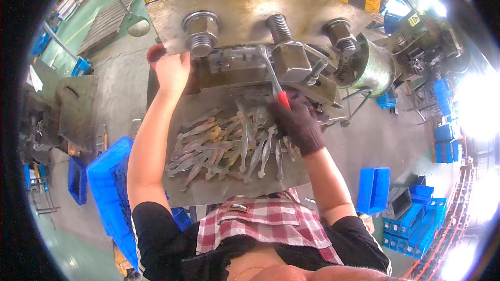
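My bare left hand (172,75) reaches to the left end of the press, beside a red round piece (155,54). It seems to touch that piece, but its fingers are mostly hidden. My right hand, in a dark knitted glove (299,122), is closed around the red handle of a long grey metal tool (269,70). The tool's far tip lies at the die area (229,62) under the press block. Below both hands, many long, slim metal parts (244,143) lie heaped on the metal work table (208,193).
Ahead hangs the heavy press block (239,13), with large bolts and a yellow-black striped edge. A blue crate (112,177) stands at the left by my arm. More blue bins (373,190) stand on the right floor. A metal cylinder (372,67) sits right of the press.
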`<state>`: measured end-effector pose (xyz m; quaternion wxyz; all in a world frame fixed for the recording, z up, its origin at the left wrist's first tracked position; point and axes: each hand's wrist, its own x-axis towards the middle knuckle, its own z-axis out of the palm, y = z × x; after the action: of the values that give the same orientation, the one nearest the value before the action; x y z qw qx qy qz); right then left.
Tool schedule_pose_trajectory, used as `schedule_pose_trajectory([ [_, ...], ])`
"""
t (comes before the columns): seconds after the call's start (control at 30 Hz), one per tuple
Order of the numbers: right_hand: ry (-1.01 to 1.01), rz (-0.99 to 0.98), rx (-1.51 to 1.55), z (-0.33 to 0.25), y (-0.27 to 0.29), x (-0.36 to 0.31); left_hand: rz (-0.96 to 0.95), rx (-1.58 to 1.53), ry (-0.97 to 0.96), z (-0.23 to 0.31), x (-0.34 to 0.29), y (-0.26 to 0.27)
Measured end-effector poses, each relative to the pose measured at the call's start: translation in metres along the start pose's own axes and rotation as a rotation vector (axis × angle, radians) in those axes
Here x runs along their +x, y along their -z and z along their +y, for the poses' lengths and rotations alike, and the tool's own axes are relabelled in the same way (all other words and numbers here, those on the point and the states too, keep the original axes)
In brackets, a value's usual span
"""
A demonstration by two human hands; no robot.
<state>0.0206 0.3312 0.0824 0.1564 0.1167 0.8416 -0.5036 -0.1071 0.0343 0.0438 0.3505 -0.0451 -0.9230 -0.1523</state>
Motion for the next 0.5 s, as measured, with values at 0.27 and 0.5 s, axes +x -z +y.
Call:
schedule_pose_trajectory([
  [0.27, -0.030, -0.026, -0.309, 0.015, -0.022, 0.060, -0.105, -0.238, 0.294, -0.006, -0.049, 0.044],
  [0.5, -0.080, -0.058, -0.200, -0.003, 0.001, 0.037, -0.110, -0.534, 0.378, -0.011, -0.088, 0.042],
])
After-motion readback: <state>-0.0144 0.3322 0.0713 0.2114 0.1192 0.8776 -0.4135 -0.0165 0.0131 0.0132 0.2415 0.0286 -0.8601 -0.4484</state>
